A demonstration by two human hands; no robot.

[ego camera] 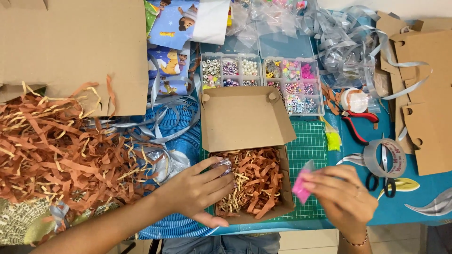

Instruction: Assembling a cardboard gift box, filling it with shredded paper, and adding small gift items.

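Observation:
A small open cardboard box (287, 200) sits on a green cutting mat (308, 146), filled with brown shredded paper (256, 181). Its lid (245, 117) is folded back. My left hand (195, 190) rests on the box's left edge and holds a small shiny clear packet (224, 165) over the shred. My right hand (341, 195) hovers just right of the box, pinching a small pink packet (301, 184) in clear plastic.
A clear compartment organiser of beads (261, 80) lies behind the box. A heap of brown shred (52, 150) and a cardboard sheet (75, 47) fill the left. Red pliers (358, 124), a tape roll (383, 157), black scissors (381, 183), silver ribbon (348, 42) and flat cardboard cutouts (426, 94) are on the right.

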